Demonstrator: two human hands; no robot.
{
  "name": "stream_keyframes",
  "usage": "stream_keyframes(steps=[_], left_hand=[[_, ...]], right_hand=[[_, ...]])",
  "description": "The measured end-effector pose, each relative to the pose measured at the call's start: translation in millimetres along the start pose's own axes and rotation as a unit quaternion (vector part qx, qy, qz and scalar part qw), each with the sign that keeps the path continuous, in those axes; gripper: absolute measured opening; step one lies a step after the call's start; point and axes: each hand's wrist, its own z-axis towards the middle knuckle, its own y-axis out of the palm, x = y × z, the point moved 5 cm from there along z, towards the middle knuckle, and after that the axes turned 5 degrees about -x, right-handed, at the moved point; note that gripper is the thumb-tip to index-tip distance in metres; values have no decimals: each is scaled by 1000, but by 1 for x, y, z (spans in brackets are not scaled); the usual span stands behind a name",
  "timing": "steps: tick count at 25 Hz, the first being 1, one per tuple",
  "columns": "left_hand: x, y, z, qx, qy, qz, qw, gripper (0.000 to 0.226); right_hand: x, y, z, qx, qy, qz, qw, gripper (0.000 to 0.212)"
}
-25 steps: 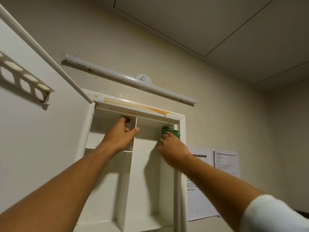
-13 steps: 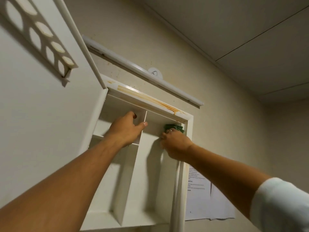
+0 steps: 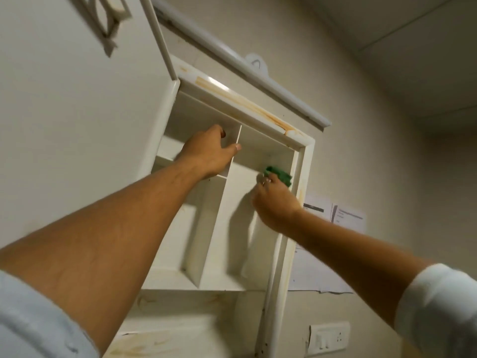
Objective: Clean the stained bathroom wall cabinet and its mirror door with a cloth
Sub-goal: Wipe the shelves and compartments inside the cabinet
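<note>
two bare arms (image 3: 116,241) reach up out of two pale sleeves (image 3: 438,306). the left hand (image 3: 206,153) hooks its fingers round the one upright divider (image 3: 233,164) of the cabinet (image 3: 307,161), thumb on its front edge. the right hand (image 3: 273,202) has fingers clamped on one green cloth (image 3: 280,174), high in the right-hand compartment beside its right wall. one door (image 3: 77,125) stands open at left. beyond: one light bar (image 3: 232,58), two papers (image 3: 343,215), one switch plate (image 3: 329,337).

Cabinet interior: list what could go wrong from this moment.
The left hand grips the thin divider; leaning on it might crack it. The open door juts out close by; the head could hit it. The right hand holds the green cloth inside, so the orange stain above may get missed.
</note>
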Motion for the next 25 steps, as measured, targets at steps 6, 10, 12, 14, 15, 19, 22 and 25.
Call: stream_keyframes(steps=[6,10,12,14,15,19,22,25], left_hand=[[1,0,-6,-8,-10,-3,1000,52],[1,1,-6,-14,-10,1,1000,50],[0,2,-6,-14,-5,7,1000,50],[1,2,-6,-17,-10,0,1000,52],[0,2,-6,-20,-13,-1,1000,52],[-2,1,-7,-22,-20,1,1000,48],[0,2,-7,-22,-16,10,1000,48],[-2,3,-4,-20,-11,21,1000,46]], right_hand=[[-85,26,-82,-169,-213,49,961,23],[5,0,-10,-20,-115,-89,989,26],[-8,7,-14,-1,-74,-84,994,26],[-62,32,-51,-73,-82,-25,994,27],[-87,42,-71,-107,-110,12,988,27],[-103,44,-83,-150,-206,56,965,25],[-101,36,-71,-111,-224,-13,968,31],[-109,42,-61,-146,-183,-22,972,30]])
